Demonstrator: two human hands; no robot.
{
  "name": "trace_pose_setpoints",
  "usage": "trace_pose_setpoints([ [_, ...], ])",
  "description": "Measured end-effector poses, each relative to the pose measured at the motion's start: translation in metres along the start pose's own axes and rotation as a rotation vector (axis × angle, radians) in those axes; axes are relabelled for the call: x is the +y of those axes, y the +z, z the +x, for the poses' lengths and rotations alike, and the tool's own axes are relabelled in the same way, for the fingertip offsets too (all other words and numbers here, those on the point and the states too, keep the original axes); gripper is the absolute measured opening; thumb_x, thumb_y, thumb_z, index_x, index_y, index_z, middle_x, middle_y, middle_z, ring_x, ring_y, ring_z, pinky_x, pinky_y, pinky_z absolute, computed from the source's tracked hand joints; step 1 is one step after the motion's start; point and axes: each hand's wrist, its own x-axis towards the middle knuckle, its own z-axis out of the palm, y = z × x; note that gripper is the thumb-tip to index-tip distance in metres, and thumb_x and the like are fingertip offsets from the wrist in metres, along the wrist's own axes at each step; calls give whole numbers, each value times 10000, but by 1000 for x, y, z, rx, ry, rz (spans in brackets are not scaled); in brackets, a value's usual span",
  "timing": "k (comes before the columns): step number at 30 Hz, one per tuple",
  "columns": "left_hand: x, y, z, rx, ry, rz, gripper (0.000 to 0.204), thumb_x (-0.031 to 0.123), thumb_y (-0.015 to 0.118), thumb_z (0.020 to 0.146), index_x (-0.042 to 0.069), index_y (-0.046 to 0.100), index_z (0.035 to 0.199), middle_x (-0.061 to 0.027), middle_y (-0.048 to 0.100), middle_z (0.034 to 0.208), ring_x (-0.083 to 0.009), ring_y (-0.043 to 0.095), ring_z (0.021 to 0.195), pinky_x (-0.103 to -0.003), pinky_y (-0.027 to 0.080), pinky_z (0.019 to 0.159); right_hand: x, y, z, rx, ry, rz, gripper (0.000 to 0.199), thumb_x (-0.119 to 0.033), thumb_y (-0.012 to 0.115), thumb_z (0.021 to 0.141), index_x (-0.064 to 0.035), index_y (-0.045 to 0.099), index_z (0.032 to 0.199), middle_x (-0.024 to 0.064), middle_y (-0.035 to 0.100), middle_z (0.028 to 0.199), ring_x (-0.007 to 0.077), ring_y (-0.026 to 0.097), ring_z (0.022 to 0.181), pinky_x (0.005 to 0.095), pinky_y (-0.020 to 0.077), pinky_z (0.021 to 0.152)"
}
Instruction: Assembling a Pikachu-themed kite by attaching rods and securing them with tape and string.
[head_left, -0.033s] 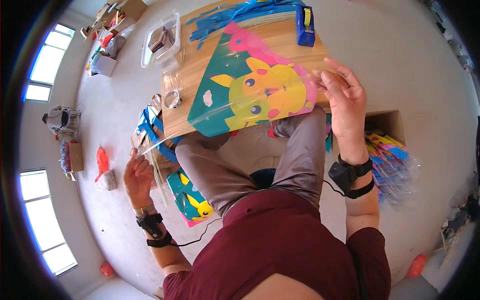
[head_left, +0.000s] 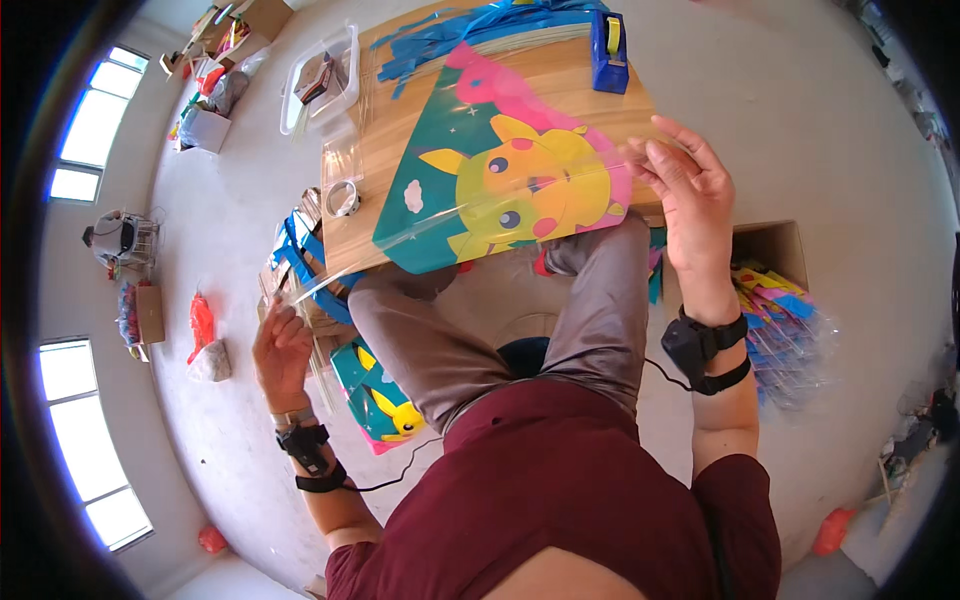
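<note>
A long strip of clear plastic film (head_left: 425, 228) stretches between my two hands, slanting up to the right. My left hand (head_left: 284, 352), left of the table's near corner, pinches its lower end with fingers curled. My right hand (head_left: 692, 205), beyond the right edge, pinches the other end between thumb and fingertips, the other fingers partly extended. Under the film lies a kite-like printed sheet (head_left: 535, 145) in green, pink and yellow with a cartoon character. Its near edge overhangs the wooden table (head_left: 410, 130) above my knees. Whether film and sheet touch cannot be told.
A roll of tape (head_left: 343, 198) lies at the table's left edge. Blue strips (head_left: 430, 50) and a blue tape dispenser (head_left: 609, 60) are at the back. A clear plastic bin (head_left: 345, 95) stands left; packaged colourful items (head_left: 785, 325) and a cardboard box (head_left: 775, 245) are right. Another printed sheet (head_left: 385, 400) lies below-left.
My left hand has shifted very slightly to the right. The film, the printed sheet and my right hand look nearly the same.
</note>
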Motion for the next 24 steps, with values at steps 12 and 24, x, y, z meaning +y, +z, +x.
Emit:
trace_pose_setpoints([
  [12,-154,-29,59,108,-398,-298,260,133,449,1075,-52,550,1227,-47,632,939,-127,618,834,-285,529,760,-31,-103,37,127,83,-445,319,-66,659,960,50,590,1249,176,730,1056,208,720,964,320,575,901],
  [24,-241,33,94,-112,-539,242,169,155,546,1044,29,596,1144,-40,613,1010,-136,598,875,-266,509,762,-93,-199,72,73,47,-714,316,-154,610,1002,-39,616,1296,70,709,1125,96,608,955,267,490,896],
])
